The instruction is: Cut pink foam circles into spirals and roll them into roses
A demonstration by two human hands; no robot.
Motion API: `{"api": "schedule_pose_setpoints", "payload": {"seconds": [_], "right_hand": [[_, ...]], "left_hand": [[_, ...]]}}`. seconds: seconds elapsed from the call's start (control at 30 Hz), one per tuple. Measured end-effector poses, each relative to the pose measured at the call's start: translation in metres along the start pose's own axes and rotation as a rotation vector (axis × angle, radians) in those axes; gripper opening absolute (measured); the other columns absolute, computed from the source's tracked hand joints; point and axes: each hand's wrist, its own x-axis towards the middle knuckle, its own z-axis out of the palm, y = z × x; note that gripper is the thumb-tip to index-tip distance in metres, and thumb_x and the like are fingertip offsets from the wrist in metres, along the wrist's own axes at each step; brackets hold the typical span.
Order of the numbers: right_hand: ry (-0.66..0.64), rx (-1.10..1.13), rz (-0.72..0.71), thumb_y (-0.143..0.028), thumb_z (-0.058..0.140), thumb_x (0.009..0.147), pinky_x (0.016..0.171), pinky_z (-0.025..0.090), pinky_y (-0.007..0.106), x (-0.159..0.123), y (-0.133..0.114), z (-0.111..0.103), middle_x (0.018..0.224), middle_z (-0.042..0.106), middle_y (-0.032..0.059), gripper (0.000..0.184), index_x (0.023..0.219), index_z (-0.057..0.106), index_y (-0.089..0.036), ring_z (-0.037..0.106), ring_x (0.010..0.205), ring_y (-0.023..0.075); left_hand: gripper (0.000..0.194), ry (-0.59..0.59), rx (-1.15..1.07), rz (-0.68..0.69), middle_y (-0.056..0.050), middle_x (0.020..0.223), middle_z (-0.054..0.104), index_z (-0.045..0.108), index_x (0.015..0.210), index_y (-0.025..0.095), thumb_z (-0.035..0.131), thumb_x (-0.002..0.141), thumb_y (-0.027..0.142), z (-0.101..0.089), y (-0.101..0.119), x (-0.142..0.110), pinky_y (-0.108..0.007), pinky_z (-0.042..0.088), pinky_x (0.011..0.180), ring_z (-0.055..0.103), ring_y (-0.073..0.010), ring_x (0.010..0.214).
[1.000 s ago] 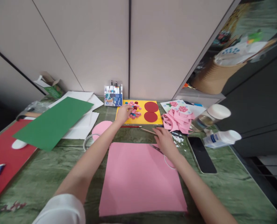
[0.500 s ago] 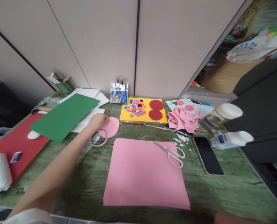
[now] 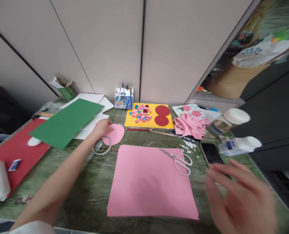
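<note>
My left hand reaches to the far side of the tabletop, its fingers curled at the upper left edge of a pink paper circle. The fingertips are partly hidden. A roll of clear tape lies just below that hand, beside the circle. My right hand, blurred by motion, is raised over the right side of the table with fingers apart and nothing in them. Behind it, partly covered, lies a phone. Between the hands is a stack of pink paper, with white-handled scissors resting on its upper right corner.
A yellow sheet at the back carries small coloured paper rolls and two red circles. Pink paper scraps, a white bottle and a clear jar stand right. Green paper and red paper lie left.
My right hand has come up from the bottom right edge into view, opening over the phone's near end. My left hand stays at the pink circle, almost unmoved.
</note>
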Motion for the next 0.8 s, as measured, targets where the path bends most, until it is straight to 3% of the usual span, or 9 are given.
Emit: {"api": "schedule_pose_setpoints", "payload": {"seconds": [0.07,0.13,0.27,0.4,0.6,0.67,0.8], "right_hand": [[0.016,-0.012,0.025,-0.017,0.058,0.078,0.087,0.041,0.043,0.047,-0.007,0.016,0.104,0.058,0.0084,0.024,0.101,0.06,-0.022,0.055,0.099,0.0241],[-0.072,-0.025,0.048,-0.023,0.05,0.083,0.083,0.042,0.038,0.066,-0.002,0.032,0.101,0.057,0.0085,0.021,0.103,0.057,-0.02,0.055,0.097,0.0222],[-0.359,-0.122,0.09,-0.026,0.045,0.086,0.081,0.039,0.038,0.045,0.031,0.057,0.104,0.059,0.0081,0.022,0.104,0.056,-0.02,0.054,0.098,0.0227],[-0.512,-0.308,0.104,-0.029,0.048,0.084,0.075,0.037,0.038,0.025,0.051,0.073,0.101,0.063,0.0073,0.024,0.106,0.057,-0.022,0.054,0.092,0.0248],[-0.587,-0.422,0.083,-0.028,0.053,0.082,0.07,0.038,0.037,0.025,0.055,0.087,0.103,0.062,0.01,0.027,0.107,0.057,-0.021,0.052,0.094,0.0279],[-0.611,-0.377,0.095,-0.026,0.054,0.081,0.071,0.04,0.037,0.025,0.059,0.088,0.099,0.063,0.0111,0.024,0.103,0.058,-0.018,0.052,0.093,0.0282],[-0.643,-0.157,0.179,-0.022,0.05,0.082,0.08,0.041,0.039,0.029,0.065,0.081,0.098,0.063,0.0136,0.021,0.1,0.056,-0.014,0.054,0.094,0.0279]], "left_hand": [[0.029,0.026,-0.041,-0.001,-0.007,0.088,0.069,0.065,0.088,0.018,0.06,0.066,0.036,-0.004,0.0,-0.003,-0.025,0.042,0.065,0.062,-0.0196,0.079],[0.026,0.041,-0.081,0.002,-0.006,0.084,0.07,0.066,0.081,0.018,0.06,0.066,0.038,-0.009,0.0,-0.007,-0.024,0.042,0.062,0.063,-0.0187,0.076],[0.026,0.073,-0.134,0.01,-0.005,0.077,0.07,0.067,0.076,0.018,0.064,0.063,0.041,-0.018,-0.001,-0.012,-0.024,0.041,0.061,0.063,-0.0183,0.073],[0.027,0.093,-0.157,0.004,-0.006,0.075,0.07,0.069,0.076,0.019,0.063,0.063,0.042,-0.021,0.0,-0.013,-0.025,0.041,0.061,0.063,-0.02,0.073],[0.027,0.1,-0.205,0.007,-0.006,0.088,0.072,0.071,0.075,0.02,0.06,0.066,0.042,-0.025,0.001,-0.014,-0.027,0.042,0.066,0.063,-0.0223,0.08],[0.028,0.11,-0.229,0.018,-0.006,0.091,0.071,0.071,0.077,0.02,0.058,0.068,0.043,-0.031,0.002,-0.017,-0.026,0.042,0.067,0.062,-0.0211,0.081],[0.031,0.209,-0.3,0.045,-0.004,0.078,0.07,0.07,0.081,0.019,0.055,0.073,0.045,-0.055,0.011,-0.028,-0.024,0.038,0.062,0.06,-0.0165,0.069]]}}
